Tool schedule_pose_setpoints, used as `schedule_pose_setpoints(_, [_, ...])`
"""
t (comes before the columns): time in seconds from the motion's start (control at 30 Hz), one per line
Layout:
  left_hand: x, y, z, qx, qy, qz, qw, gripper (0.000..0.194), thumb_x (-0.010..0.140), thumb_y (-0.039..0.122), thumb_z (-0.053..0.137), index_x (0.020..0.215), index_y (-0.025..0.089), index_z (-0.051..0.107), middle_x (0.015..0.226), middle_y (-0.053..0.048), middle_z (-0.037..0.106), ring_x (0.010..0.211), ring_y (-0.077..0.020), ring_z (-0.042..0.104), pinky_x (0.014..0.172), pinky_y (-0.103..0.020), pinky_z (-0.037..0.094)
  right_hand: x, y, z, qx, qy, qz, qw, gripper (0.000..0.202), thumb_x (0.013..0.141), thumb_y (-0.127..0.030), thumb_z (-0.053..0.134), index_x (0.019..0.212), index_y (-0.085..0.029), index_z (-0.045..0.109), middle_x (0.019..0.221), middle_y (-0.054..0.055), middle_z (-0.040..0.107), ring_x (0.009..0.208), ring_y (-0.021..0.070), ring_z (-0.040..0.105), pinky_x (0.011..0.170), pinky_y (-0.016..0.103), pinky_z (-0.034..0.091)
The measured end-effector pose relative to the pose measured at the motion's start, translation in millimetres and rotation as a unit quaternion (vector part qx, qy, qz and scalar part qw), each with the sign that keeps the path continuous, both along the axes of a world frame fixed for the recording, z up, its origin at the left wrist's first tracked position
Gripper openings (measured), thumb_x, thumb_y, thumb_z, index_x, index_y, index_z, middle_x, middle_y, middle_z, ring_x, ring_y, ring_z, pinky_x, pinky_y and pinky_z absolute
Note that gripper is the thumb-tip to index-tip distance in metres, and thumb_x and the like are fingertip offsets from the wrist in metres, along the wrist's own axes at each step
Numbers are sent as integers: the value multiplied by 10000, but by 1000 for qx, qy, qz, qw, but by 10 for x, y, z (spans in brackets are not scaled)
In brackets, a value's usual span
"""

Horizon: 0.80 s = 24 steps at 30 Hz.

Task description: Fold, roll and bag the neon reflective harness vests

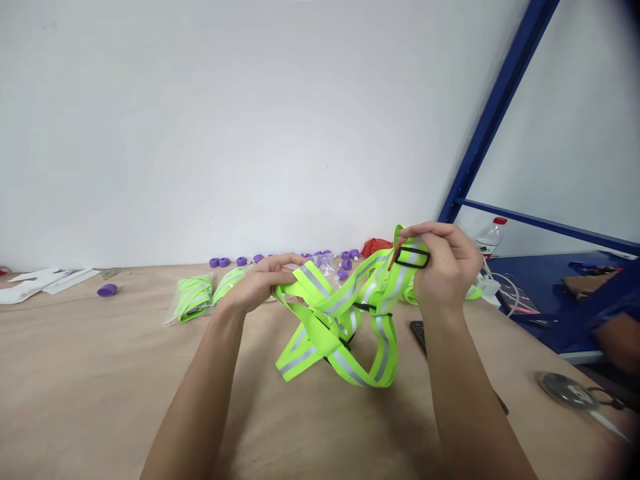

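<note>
Between my two hands hangs a tangled reflective harness (345, 357) of neon yellow-green straps with silver stripes, held above the table. My left hand (263, 283) pinches one strap loop at the left side. With fingers closed, my right hand (443, 260) grips the upper right straps beside a black plastic buckle (413, 257). More black sliders show among the straps in the middle. Behind my left hand lies a clear bag (193, 298) with a folded harness of the same kind, and another folded one (229, 283) is partly covered by that hand.
Several purple caps (241, 261) lie along the wall, and one purple ring (107, 290) sits further left. White sheets (40, 283) rest at the far left. A red-capped bottle (490, 238), blue metal frame (493, 113) and round dark object (567, 391) are on the right.
</note>
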State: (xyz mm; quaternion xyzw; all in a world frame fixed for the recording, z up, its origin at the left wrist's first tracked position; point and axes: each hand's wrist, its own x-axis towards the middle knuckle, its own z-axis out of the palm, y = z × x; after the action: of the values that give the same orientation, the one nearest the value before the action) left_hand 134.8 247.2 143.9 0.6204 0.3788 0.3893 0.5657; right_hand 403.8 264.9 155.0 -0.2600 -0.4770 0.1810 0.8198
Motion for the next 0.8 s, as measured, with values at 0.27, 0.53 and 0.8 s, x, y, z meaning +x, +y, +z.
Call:
schedule_pose_setpoints(0.27, [-173, -36, 67, 23, 239, 33, 970, 153, 768, 305, 606, 707, 182, 673, 544, 15, 520, 508, -125, 477, 479, -239, 352, 70, 252, -251, -130, -246, -143, 950, 172, 847, -344, 619, 832, -199, 710, 897, 52, 740, 919, 242, 681, 897, 397, 494])
schedule_pose_setpoints(0.53, [-174, -51, 74, 52, 162, -28, 985, 424, 717, 319, 637, 420, 193, 362, 528, 17, 340, 505, -103, 299, 484, -267, 278, 80, 446, -431, -200, -357, -93, 908, 248, 817, -407, 599, 893, -197, 707, 1025, 91, 740, 1024, 271, 656, 954, 429, 468])
schedule_pose_setpoints(0.8, [91, 7, 4, -7, -56, 96, 994, 359, 657, 379, 647, 444, 186, 432, 440, 43, 342, 401, -64, 313, 398, -224, 250, -21, 221, -331, -306, -562, -109, 761, 248, 857, -444, 589, 892, -233, 715, 950, 93, 766, 869, 295, 696, 689, 377, 465])
